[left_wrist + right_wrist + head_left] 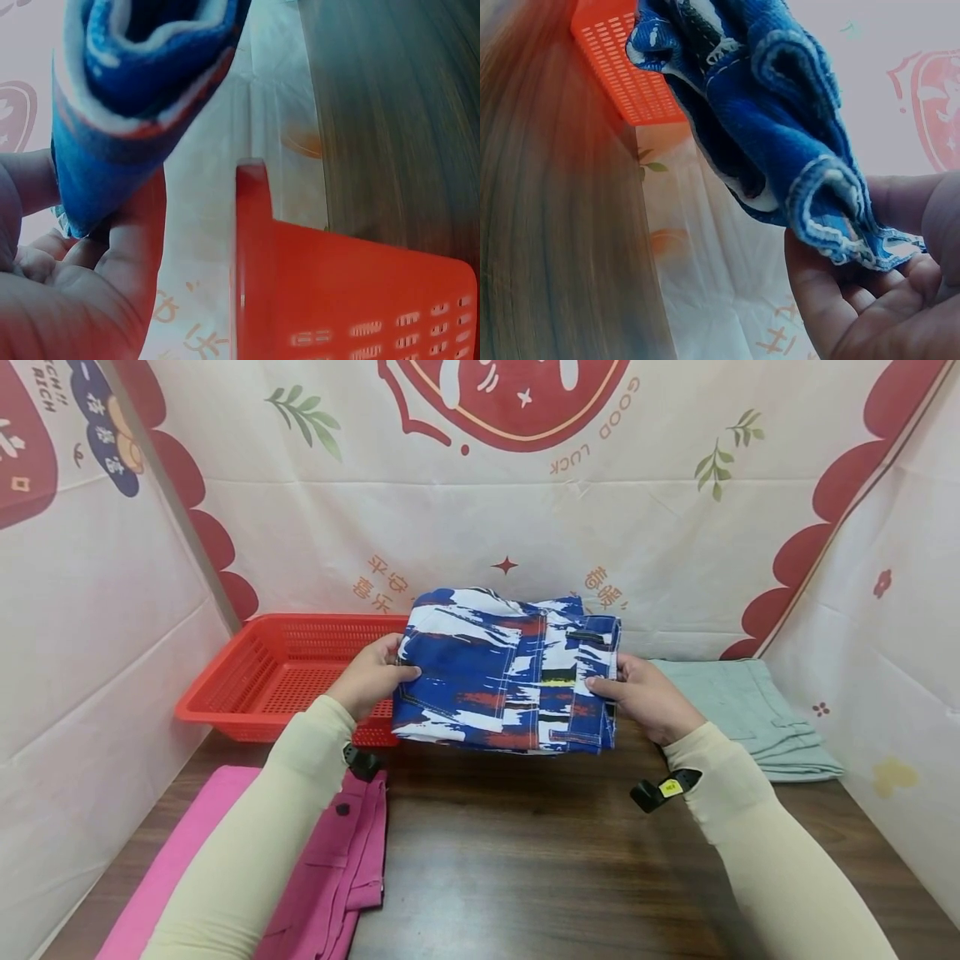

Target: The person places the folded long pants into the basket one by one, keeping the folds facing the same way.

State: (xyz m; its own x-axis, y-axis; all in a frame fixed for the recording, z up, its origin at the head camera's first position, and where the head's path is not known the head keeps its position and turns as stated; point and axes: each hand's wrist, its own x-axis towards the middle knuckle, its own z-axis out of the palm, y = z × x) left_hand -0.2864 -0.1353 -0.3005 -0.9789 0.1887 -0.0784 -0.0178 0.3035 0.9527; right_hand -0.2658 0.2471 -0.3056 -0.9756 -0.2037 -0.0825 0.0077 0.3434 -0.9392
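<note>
A folded pair of blue, white and red patterned trousers [480, 677] is held up over the table between both hands. My left hand [371, 677] pinches its left edge, thumb on top and fingers beneath. At the waistband end, my right hand [648, 697] grips the other edge the same way. In the left wrist view, the rolled fold of the trousers [142, 97] lies between thumb and fingers of the left hand [82, 277]. The right wrist view shows the stitched, layered edge of the trousers [780, 142] in the right hand [877, 292].
A red perforated plastic basket [247, 718] stands at the back left, partly behind the left hand. Folded pink trousers [322, 877] lie at the front left, under the left forearm. A folded pale green garment [750, 718] lies at the right. Printed cloth walls [480, 518] surround the wooden table [510, 860].
</note>
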